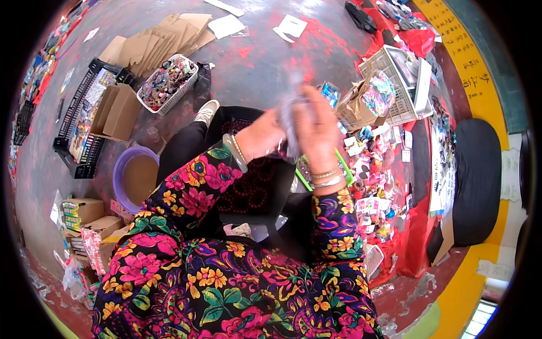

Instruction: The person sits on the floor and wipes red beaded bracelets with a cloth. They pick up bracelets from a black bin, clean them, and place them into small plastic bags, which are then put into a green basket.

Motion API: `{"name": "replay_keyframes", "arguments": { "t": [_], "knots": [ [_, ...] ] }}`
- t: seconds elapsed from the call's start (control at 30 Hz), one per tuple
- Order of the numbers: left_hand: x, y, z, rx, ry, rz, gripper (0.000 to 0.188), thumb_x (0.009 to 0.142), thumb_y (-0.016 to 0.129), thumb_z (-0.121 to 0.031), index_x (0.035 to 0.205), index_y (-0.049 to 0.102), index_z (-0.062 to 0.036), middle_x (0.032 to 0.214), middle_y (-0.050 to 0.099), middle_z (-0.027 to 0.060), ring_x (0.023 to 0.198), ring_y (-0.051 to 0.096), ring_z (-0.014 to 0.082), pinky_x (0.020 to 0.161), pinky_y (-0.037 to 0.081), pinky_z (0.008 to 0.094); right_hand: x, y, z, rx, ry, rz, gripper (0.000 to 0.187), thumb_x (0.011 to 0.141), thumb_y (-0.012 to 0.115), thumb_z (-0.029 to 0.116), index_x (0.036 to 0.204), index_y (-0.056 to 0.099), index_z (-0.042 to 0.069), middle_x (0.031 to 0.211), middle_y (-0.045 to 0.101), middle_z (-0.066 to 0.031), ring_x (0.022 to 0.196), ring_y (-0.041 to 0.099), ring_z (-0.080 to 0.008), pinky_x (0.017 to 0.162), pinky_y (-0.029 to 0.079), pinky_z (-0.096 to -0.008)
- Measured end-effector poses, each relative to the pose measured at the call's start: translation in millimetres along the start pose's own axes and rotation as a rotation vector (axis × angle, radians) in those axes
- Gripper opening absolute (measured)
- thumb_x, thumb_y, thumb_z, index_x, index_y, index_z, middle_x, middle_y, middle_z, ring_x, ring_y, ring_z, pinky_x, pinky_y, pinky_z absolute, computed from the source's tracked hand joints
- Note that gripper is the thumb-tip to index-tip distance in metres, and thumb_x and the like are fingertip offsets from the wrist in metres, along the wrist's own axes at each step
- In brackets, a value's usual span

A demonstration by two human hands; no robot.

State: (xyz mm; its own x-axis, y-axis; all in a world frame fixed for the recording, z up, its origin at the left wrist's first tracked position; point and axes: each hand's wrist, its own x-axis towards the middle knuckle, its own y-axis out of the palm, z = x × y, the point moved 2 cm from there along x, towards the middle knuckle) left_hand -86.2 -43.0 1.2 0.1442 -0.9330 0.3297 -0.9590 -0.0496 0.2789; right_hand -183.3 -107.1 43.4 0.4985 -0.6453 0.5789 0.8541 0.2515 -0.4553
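My left hand [261,135] and my right hand [317,127] are close together above my lap. Between them is a limp, greyish-lilac translucent piece [289,121] that looks like a thin plastic bag, blurred by motion. My left fingers close on its lower part and are partly hidden behind it. The right hand is smeared but grips the piece from the other side. Below the hands, a black tray [275,204] between my legs holds strings of dark red beads [248,183]. A bright green basket [345,169] with small items sits just past my right wrist.
To the left are a purple basin [117,175], a black crate [68,148], a cardboard box [122,116] and a white basket of trinkets [195,76]. Flattened cardboard [152,45] lies farther off. On the right, small packaged goods [375,192] cover red cloth [415,248] beside a white crate [389,59].
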Motion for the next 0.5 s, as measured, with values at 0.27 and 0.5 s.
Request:
{"name": "replay_keyframes", "arguments": {
  "t": [0.27, 0.5],
  "knots": [
    [-2, -6, -2, -0.355, -0.270, 0.057, 0.034, 0.084, 0.049, -0.002, 0.118, 0.046, 0.0008, 0.107, 0.056, 0.0064, 0.090, 0.057, 0.0119, 0.082, 0.045, 0.0279, 10, -6, -37, -0.178, 0.370, -0.060, 0.026, 0.083, 0.058, 0.024, 0.093, 0.060, -0.001, 0.081, 0.064, -0.0130, 0.076, 0.061, -0.0282, 0.070, 0.047, -0.0340],
    [12, -23, -12, -0.693, -0.298, -0.191, 0.029, 0.090, 0.044, -0.010, 0.118, 0.045, -0.0025, 0.114, 0.054, 0.0172, 0.101, 0.056, 0.0301, 0.080, 0.050, 0.0391, 9, -43, -66, 0.516, 0.430, -0.445, 0.027, 0.091, 0.051, 0.022, 0.105, 0.056, 0.000, 0.082, 0.057, -0.0004, 0.075, 0.049, -0.0066, 0.068, 0.043, -0.0226]
  ]
}}
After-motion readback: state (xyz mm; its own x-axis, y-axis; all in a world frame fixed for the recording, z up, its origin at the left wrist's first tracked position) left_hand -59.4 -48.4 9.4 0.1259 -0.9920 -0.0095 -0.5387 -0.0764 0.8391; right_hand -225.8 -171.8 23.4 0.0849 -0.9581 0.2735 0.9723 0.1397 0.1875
